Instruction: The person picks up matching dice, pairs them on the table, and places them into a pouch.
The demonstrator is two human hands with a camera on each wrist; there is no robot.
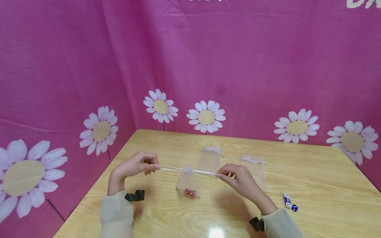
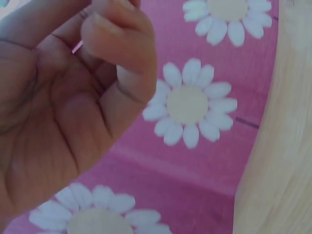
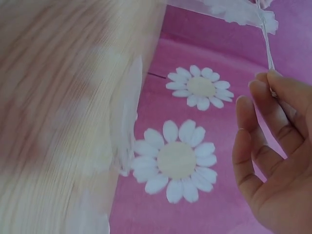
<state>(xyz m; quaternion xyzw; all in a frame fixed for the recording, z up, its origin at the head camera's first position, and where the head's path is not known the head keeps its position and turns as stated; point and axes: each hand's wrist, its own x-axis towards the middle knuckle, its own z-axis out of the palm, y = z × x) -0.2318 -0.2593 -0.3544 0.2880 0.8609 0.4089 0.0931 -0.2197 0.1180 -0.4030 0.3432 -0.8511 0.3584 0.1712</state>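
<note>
A sheer white drawstring bag (image 1: 185, 181) hangs between the hands in the head view, its neck gathered tight and red dice (image 1: 190, 193) showing through the bottom. Its white cords (image 1: 203, 172) stretch nearly level to both sides. At the left end, my left hand (image 1: 138, 164) pinches the cord between thumb and forefinger. My right hand (image 1: 239, 178) pinches the opposite end. In the right wrist view, the cord (image 3: 266, 44) runs up from the thumb and forefinger, with the other fingers loosely bent. The left wrist view shows the palm and curled fingers (image 2: 119, 44), the cord hidden there.
Two more sheer bags lie flat behind, one at the middle (image 1: 209, 160) and one at the right (image 1: 256, 170). Blue and white dice (image 1: 287, 201) sit on the wooden table (image 1: 166, 218) at the right. A pink flowered cloth (image 1: 238, 66) hangs around the back and left side.
</note>
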